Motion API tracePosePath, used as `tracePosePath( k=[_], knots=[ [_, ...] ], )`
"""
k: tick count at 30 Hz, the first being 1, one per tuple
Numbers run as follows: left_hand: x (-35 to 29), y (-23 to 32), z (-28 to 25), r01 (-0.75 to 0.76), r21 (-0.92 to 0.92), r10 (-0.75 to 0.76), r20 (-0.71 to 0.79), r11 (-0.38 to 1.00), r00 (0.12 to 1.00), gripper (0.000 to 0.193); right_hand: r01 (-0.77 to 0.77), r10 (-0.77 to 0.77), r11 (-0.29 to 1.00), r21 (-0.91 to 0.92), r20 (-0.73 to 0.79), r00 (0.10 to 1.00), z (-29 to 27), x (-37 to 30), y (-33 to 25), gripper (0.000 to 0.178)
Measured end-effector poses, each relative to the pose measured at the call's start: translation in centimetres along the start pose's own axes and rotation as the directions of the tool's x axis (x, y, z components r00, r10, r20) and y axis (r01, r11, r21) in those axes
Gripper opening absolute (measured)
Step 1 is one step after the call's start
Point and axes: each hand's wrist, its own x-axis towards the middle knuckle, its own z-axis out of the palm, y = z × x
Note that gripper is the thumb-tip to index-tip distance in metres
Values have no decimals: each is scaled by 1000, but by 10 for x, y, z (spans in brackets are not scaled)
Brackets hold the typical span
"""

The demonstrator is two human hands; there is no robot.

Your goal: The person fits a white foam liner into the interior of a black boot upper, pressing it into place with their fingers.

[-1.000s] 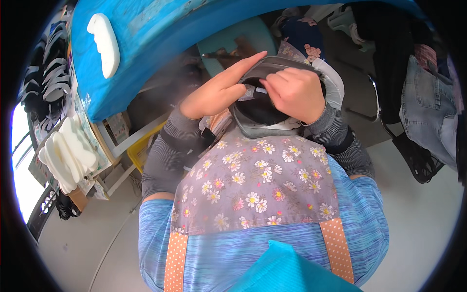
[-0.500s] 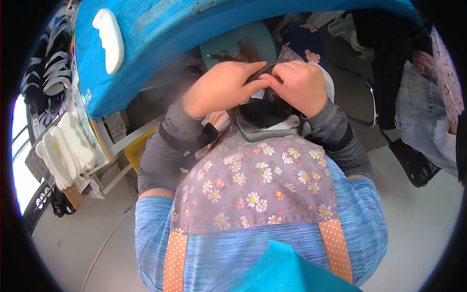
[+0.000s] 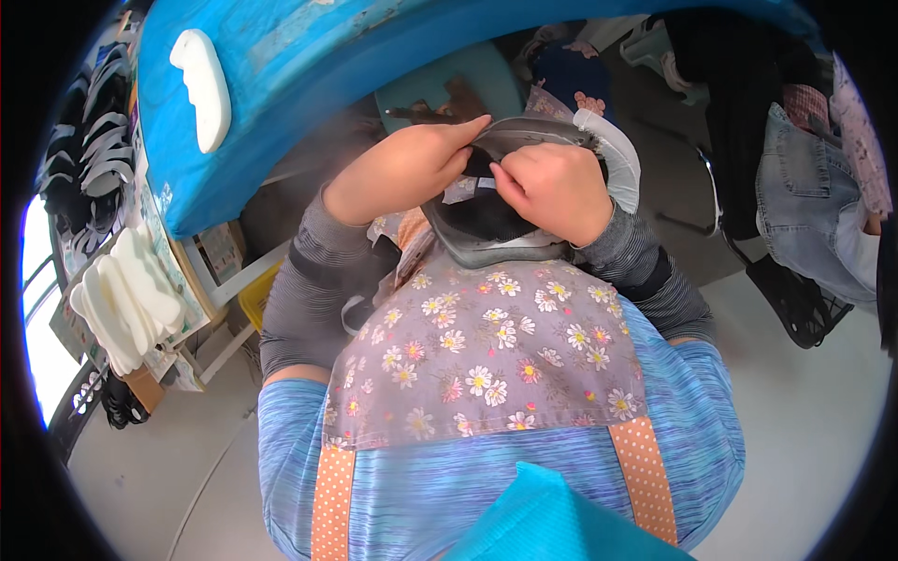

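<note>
A black and grey shoe upper [image 3: 486,222] rests in my lap with its opening turned up. At its left rim, my left hand [image 3: 402,171] is closed, thumb and finger pinching the grey edge. My right hand [image 3: 558,192] is curled over the opening with its fingertips pressed together; whatever they pinch inside is hidden. A pale label shows within the black lining. Along the right side of the upper curves a white sole-like piece [image 3: 613,161], partly behind my right hand.
A blue-covered table [image 3: 281,93] bends across the top, bearing one white sole [image 3: 204,89]. White soles [image 3: 131,294] are stacked at the left, below a rack of dark shoe uppers [image 3: 98,140]. A teal stool [image 3: 505,79] stands ahead; clothes hang over a chair [image 3: 795,187] at right.
My hands have moved apart. The left has shifted left along the rim, while the right has come down over the opening, which now shows wider. The white piece is more exposed.
</note>
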Motion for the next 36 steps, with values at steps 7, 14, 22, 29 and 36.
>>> tracePosePath(
  k=[7,14,22,29,36],
  knots=[
    [-6,-14,-4,47,-117,-49,-16,992,999,46,-126,58,942,312,218,974,-1,-7,11,29],
    [-14,-18,-5,75,-345,-76,9,936,997,45,-157,112,973,168,252,961,-13,-34,36,15],
    [-13,-11,1,36,-109,-44,-73,993,996,48,-36,36,995,89,9,999,-28,11,-12,59],
    [-20,-13,2,95,-152,-108,-78,984,991,48,-193,159,905,378,120,980,19,10,-18,50],
    [-24,-15,-3,110,-179,-122,-55,978,991,47,-61,55,992,112,54,997,20,5,-8,15]
  ],
)
